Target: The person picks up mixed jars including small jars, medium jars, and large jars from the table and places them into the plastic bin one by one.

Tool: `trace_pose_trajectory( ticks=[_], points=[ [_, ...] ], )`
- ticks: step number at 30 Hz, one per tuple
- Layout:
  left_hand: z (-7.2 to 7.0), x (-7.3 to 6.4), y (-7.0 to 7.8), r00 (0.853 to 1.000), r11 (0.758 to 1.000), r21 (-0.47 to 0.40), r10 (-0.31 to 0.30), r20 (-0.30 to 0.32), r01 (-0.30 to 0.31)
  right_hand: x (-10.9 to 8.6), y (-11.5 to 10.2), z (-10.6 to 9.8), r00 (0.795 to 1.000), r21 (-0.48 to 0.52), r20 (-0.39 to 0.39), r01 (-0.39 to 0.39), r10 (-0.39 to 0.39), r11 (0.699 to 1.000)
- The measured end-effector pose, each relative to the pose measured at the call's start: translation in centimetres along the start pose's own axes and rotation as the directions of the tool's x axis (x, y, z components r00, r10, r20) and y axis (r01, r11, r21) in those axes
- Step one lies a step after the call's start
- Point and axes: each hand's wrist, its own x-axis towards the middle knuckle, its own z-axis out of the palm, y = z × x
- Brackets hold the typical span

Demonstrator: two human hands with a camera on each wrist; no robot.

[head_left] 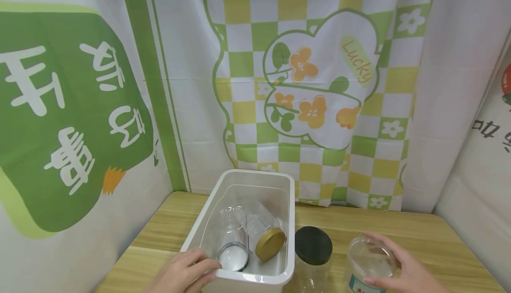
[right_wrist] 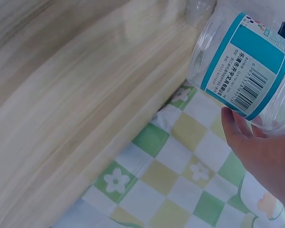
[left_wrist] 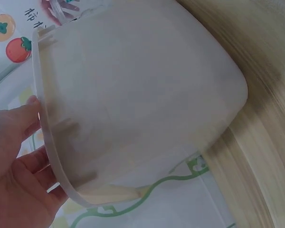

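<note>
My left hand [head_left: 184, 271] grips the near rim of a white plastic bin [head_left: 292, 240] at its left corner; the left wrist view shows that hand [left_wrist: 19, 166] at the edge of the bin's outer wall [left_wrist: 133, 95]. Inside the bin lie clear jars, one with a gold lid [head_left: 270, 244], another with a silvery disc-like end [head_left: 233, 256]. To the right, my right hand [head_left: 407, 264] holds a clear jar [head_left: 369, 257] with a blue-and-white label [right_wrist: 247, 66], thumb and fingers on opposite sides. Between bin and held jar stands a clear jar with a black lid [head_left: 313, 245].
A wood-grain table [head_left: 431, 248] carries everything. Behind it hangs a green-and-yellow checked curtain [head_left: 319, 160]. White printed cloth walls close in the left side [head_left: 80, 120] and the right side [head_left: 479, 169].
</note>
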Motion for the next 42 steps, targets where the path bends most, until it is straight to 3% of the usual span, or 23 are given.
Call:
trace_pose_trajectory(
  ticks=[4, 9, 23, 35, 42],
  points=[
    [0.2, -0.4, -0.3, 0.999, 0.999, 0.023, 0.029, 0.039, -0.03, 0.3, -0.4, -0.7, 0.999, -0.02, 0.005, -0.049, 0.049, 0.999],
    [0.2, -0.5, -0.1, 0.998, 0.997, 0.071, -0.002, 0.07, -0.003, 0.8, -1.0, -1.5, 0.991, -0.036, 0.029, -0.131, 0.132, 0.991],
    [0.0, -0.4, 0.0, 0.996, 0.998, 0.058, -0.019, 0.082, 0.014, 1.9, -3.0, -2.5, 0.998, -0.195, -0.059, 0.012, -0.024, 0.981],
    [-0.1, 0.0, -0.2, 0.999, 1.0, -0.004, 0.024, 0.032, -0.024, 2.9, -4.5, -2.7, 1.0, -0.209, -0.024, -0.015, 0.01, 0.978],
    [0.0, 0.1, -0.2, 0.999, 0.999, 0.015, 0.034, 0.015, -0.034, 3.8, -5.3, -2.8, 0.999, -0.175, 0.006, -0.033, 0.035, 0.984]
  ],
)
